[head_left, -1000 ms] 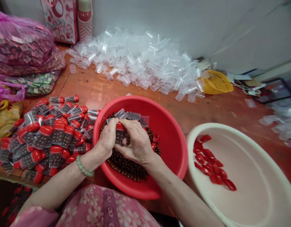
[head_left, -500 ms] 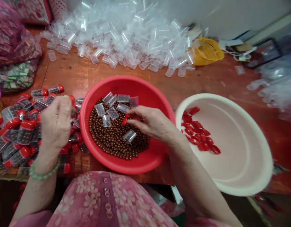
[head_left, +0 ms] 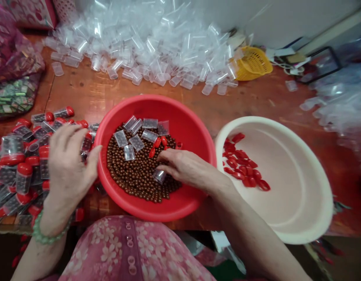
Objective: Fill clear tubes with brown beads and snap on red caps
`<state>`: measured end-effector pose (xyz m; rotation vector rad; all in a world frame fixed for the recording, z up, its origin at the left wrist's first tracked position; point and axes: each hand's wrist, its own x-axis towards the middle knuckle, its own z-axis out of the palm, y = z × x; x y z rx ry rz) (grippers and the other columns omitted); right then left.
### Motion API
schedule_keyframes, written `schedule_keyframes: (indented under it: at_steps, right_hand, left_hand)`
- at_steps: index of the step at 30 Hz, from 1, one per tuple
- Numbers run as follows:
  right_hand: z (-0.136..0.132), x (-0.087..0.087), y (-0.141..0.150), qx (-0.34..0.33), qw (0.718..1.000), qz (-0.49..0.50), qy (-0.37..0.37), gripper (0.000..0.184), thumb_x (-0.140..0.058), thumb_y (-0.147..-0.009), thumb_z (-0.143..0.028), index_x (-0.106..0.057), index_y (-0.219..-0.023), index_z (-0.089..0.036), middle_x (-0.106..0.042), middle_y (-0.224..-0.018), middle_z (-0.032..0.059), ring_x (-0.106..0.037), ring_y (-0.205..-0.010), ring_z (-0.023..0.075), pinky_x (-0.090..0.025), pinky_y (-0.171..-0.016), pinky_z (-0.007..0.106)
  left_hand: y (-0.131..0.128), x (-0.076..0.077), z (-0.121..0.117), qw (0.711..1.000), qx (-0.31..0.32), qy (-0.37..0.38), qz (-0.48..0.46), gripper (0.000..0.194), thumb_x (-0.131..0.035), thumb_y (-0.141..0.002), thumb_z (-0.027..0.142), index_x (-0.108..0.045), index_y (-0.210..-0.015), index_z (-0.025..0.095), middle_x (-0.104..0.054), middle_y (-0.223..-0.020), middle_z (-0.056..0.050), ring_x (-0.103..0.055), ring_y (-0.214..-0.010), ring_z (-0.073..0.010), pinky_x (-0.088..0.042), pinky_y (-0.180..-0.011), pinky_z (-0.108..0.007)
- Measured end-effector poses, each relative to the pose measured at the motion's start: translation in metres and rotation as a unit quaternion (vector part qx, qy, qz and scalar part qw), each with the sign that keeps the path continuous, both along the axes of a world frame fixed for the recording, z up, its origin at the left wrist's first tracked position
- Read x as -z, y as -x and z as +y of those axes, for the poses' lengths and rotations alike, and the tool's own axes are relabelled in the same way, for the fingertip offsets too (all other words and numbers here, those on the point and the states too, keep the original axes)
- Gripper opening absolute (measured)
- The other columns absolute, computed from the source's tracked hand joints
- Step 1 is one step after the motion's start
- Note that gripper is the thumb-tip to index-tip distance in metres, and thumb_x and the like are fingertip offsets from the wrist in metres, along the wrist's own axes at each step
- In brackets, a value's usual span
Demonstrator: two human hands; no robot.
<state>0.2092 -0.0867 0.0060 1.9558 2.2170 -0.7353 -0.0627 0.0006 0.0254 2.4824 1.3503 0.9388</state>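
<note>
My left hand (head_left: 70,160) is open, fingers and thumb apart, above a pile of small clear containers with red caps (head_left: 24,177) filled with dark beads. My right hand (head_left: 183,168) reaches into the red basin (head_left: 195,132). Its thumb and fingers close on a clear plastic container (head_left: 159,175) resting among brown beads (head_left: 133,175). Several more clear containers (head_left: 136,143) lie on the beads farther back. Beside them, just beyond my right fingers, are several loose red caps (head_left: 157,143).
A cream basin (head_left: 297,156) on the right holds red caps (head_left: 242,164). Clear empty containers (head_left: 145,43) are heaped along the back, near a yellow basket (head_left: 253,64). A pink bag (head_left: 16,47) stands at the far left, and more clear plastic pieces (head_left: 341,97) lie far right.
My left hand has gone from a closed fist to open. My right hand has let go of red caps, which now lie on the beads, and moved nearer me to the clear container.
</note>
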Motion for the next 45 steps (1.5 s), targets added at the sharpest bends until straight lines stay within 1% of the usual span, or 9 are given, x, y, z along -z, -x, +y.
schedule_keyframes:
  at_steps: [4, 7, 10, 15, 18, 25, 33, 39, 45]
  right_hand:
    - [0.025, 0.015, 0.003, -0.025, 0.995, -0.088, -0.033, 0.020, -0.051, -0.087, -0.012, -0.064, -0.097, -0.022, -0.065, -0.097, 0.0063, -0.062, -0.070, 0.0175, -0.036, -0.054, 0.029]
    - [0.034, 0.028, 0.007, -0.044, 0.992, -0.108, -0.038, 0.023, -0.051, -0.085, -0.009, -0.068, -0.090, -0.023, -0.063, -0.096, 0.0082, -0.058, -0.064, 0.0169, -0.034, -0.054, 0.030]
    - [0.034, 0.033, 0.007, -0.044, 0.993, -0.107, -0.039, 0.021, -0.050, -0.087, -0.012, -0.068, -0.084, -0.021, -0.062, -0.094, 0.0099, -0.055, -0.061, 0.0166, -0.034, -0.053, 0.031]
    - [0.020, 0.016, -0.003, -0.029, 0.994, -0.107, -0.007, 0.023, -0.050, -0.084, -0.010, -0.066, -0.096, -0.021, -0.059, -0.098, 0.0086, -0.055, -0.065, 0.0155, -0.035, -0.053, 0.029]
    - [0.006, 0.001, -0.006, -0.092, 0.994, -0.037, 0.054, 0.033, -0.057, -0.078, -0.008, -0.064, -0.108, -0.021, -0.057, -0.105, 0.0088, -0.059, -0.084, 0.0196, -0.043, -0.065, 0.029]
    - [-0.001, 0.001, -0.002, -0.132, 0.986, -0.006, 0.106, 0.024, -0.056, -0.080, -0.010, -0.067, -0.101, -0.016, -0.056, -0.114, 0.0117, -0.054, -0.105, 0.0266, -0.043, -0.090, 0.036]
    - [0.002, 0.014, -0.004, -0.030, 0.990, -0.062, 0.124, 0.040, -0.070, -0.078, -0.040, -0.062, -0.110, -0.018, -0.057, -0.105, 0.0117, -0.061, -0.088, 0.0255, -0.045, -0.070, 0.032]
    - [0.001, 0.017, 0.012, 0.030, 0.982, -0.176, 0.060, 0.048, -0.066, -0.082, -0.041, -0.056, -0.122, -0.015, -0.054, -0.116, 0.0200, -0.066, -0.086, 0.0305, -0.049, -0.064, 0.034]
    - [-0.001, 0.024, 0.016, -0.006, 0.987, -0.120, 0.111, 0.039, -0.067, -0.082, -0.034, -0.061, -0.112, -0.010, -0.060, -0.109, 0.0206, -0.067, -0.090, 0.0315, -0.051, -0.070, 0.035]
  left_hand:
    - [-0.043, 0.002, 0.001, 0.984, 0.145, 0.089, 0.048, 0.024, -0.045, -0.093, 0.024, -0.063, -0.106, 0.014, -0.067, -0.106, -0.012, -0.060, -0.101, -0.0237, -0.049, -0.093, -0.040]
    - [-0.065, 0.003, 0.008, 0.942, 0.232, 0.159, 0.183, 0.021, -0.044, -0.092, 0.017, -0.064, -0.096, 0.013, -0.066, -0.095, -0.012, -0.061, -0.094, -0.0238, -0.050, -0.085, -0.037]
    - [-0.079, 0.008, 0.013, 0.896, 0.267, 0.198, 0.295, 0.024, -0.048, -0.089, 0.016, -0.061, -0.108, 0.011, -0.063, -0.100, -0.015, -0.063, -0.091, -0.0263, -0.051, -0.080, -0.037]
    - [-0.098, 0.016, 0.013, 0.831, 0.294, 0.197, 0.430, 0.036, -0.039, -0.088, 0.006, -0.064, -0.112, 0.012, -0.059, -0.113, -0.020, -0.067, -0.087, -0.0254, -0.052, -0.072, -0.035]
    - [-0.107, 0.016, 0.012, 0.805, 0.309, 0.162, 0.479, 0.034, -0.037, -0.089, 0.003, -0.066, -0.106, 0.007, -0.061, -0.110, -0.022, -0.068, -0.088, -0.0258, -0.053, -0.071, -0.033]
    - [-0.109, 0.026, 0.011, 0.800, 0.309, 0.079, 0.508, 0.032, -0.037, -0.088, 0.001, -0.066, -0.102, 0.004, -0.062, -0.102, -0.020, -0.067, -0.080, -0.0216, -0.050, -0.063, -0.029]
    - [-0.096, 0.026, 0.002, 0.803, 0.300, 0.013, 0.515, 0.030, -0.040, -0.082, -0.003, -0.068, -0.090, 0.001, -0.064, -0.088, -0.020, -0.065, -0.080, -0.0274, -0.047, -0.060, -0.033]
    - [-0.117, 0.011, -0.005, 0.743, 0.314, 0.130, 0.577, 0.031, -0.043, -0.077, -0.007, -0.070, -0.091, -0.002, -0.069, -0.093, -0.026, -0.067, -0.087, -0.0360, -0.051, -0.064, -0.040]
    - [-0.128, 0.026, -0.015, 0.694, 0.440, 0.187, 0.538, 0.025, -0.057, -0.077, 0.003, -0.074, -0.094, 0.010, -0.074, -0.093, -0.017, -0.069, -0.087, -0.0269, -0.052, -0.074, -0.033]
